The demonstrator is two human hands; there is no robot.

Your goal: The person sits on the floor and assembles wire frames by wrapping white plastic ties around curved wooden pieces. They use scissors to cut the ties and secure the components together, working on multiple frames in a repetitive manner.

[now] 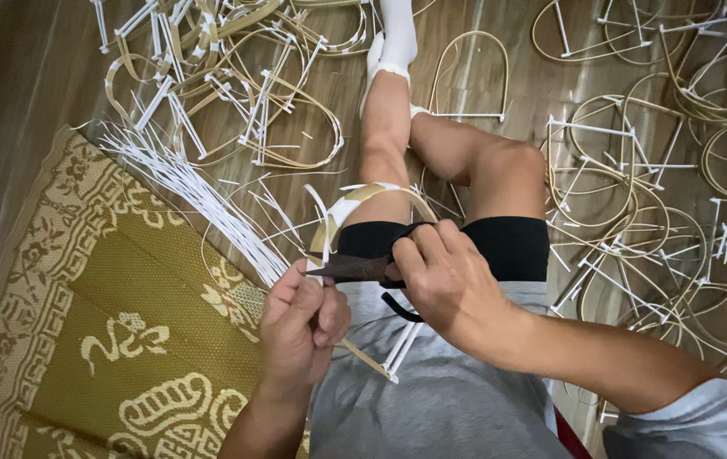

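You have two hands, left (299, 319) and right (440, 280), on one pair of scissors (359, 269), one bamboo hoop (363, 194), and one woven mat (117, 340); the finished hoops are too many to count.

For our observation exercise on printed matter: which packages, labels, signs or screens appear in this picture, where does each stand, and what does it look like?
None in view: no package, label, sign or screen.
The only patterned thing is a woven floor mat, lower left, olive-gold with cream ornamental motifs and a key-pattern border.
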